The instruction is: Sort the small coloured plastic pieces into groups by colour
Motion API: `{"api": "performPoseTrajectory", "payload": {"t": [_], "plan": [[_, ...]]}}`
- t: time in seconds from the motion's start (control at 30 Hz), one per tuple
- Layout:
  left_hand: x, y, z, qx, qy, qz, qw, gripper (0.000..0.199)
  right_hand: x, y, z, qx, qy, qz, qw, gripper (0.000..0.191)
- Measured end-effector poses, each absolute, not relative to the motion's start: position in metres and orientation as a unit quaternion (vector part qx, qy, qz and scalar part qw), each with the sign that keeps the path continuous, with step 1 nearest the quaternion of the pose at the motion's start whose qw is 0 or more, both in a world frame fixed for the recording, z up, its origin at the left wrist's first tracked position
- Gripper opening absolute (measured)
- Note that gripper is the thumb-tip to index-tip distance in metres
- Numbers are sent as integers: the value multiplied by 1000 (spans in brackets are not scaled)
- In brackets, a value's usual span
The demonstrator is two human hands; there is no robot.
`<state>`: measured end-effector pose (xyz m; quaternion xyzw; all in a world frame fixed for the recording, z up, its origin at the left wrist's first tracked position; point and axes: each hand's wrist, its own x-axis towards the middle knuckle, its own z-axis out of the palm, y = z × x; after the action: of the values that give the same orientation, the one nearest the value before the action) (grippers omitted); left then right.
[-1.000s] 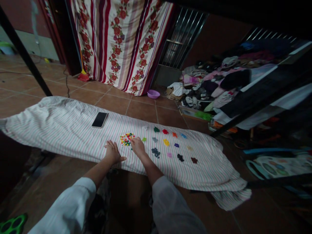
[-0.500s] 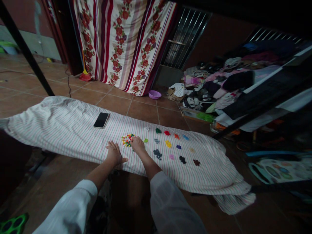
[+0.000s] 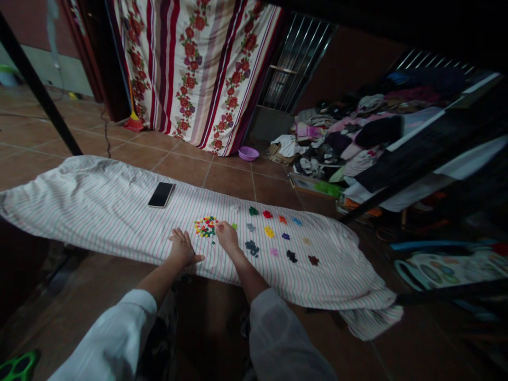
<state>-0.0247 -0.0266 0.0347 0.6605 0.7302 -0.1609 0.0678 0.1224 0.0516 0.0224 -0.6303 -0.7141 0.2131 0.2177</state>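
Mixed coloured pieces (image 3: 206,228) on the striped cloth (image 3: 115,206): likely light, stiff and easily scattered, best pinched singly by the sides; left hand (image 3: 181,247) spread flat, right hand (image 3: 227,236) pinched closed beside them, contents unclear.

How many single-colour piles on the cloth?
14, all right of the mixed pile. Far row: white, dark green, red, orange, light blue. Middle: lime, grey, yellow, indigo, beige. Near: slate, pink, black, brown. The right hand may hide others.
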Motion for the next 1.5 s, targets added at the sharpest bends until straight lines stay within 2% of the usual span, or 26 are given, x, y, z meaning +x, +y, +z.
{"api": "performPoseTrajectory", "payload": {"t": [0.27,0.5,0.77,1.17,1.5], "plan": [[-26,-30,40,668,721,-179,47,111,156,30,17,-618,-706,193,288,27],[-27,-31,40,672,712,-200,33,110,211,15,17,-631,-680,183,326,24],[-29,-29,35,670,718,-183,37,111,286,8,12,-663,-610,123,416,26],[-28,-29,36,668,718,-191,36,111,339,3,-19,-743,-573,71,339,36],[-29,-28,34,668,721,-180,45,112,336,-1,-26,-729,-584,76,348,39]]}}
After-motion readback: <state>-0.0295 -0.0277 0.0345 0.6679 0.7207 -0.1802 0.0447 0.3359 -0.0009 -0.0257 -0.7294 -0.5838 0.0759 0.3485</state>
